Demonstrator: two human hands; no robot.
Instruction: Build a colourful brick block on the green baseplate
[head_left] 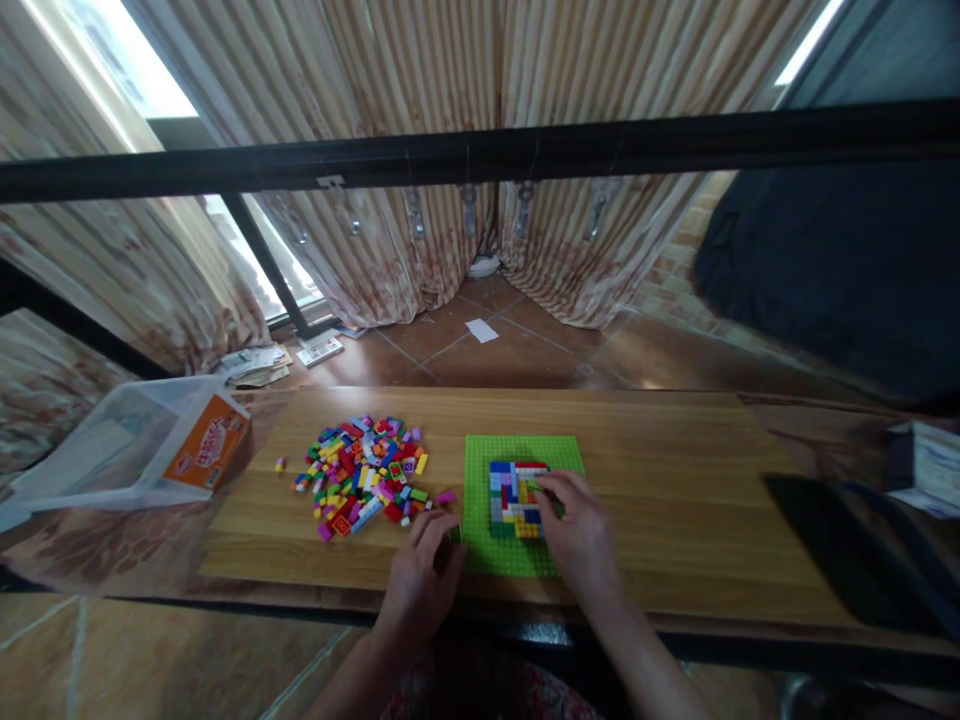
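Observation:
A bright green baseplate (480, 450) lies on the wooden tabletop, carrying a roughly square block of mixed-colour toy bricks (504, 500). My right hand (581, 530) reaches over the right side of this block. Its thumb and fingers pinch a small green brick (535, 486) at the block's upper right, and the fingers cover part of the bricks there. Beside the plate's left edge rests my left hand (424, 565), its fingers curled together. Something small and dark green shows at those fingertips, too hidden to name. Left of the plate spreads a pile of loose bricks (367, 470).
A clear plastic bin (142, 490) with an orange label stands left of the wooden tabletop (675, 500). One small brick (280, 465) lies apart from the pile. A dark flat object (832, 540) is at the right end. A black metal bar (480, 155) crosses beyond the table.

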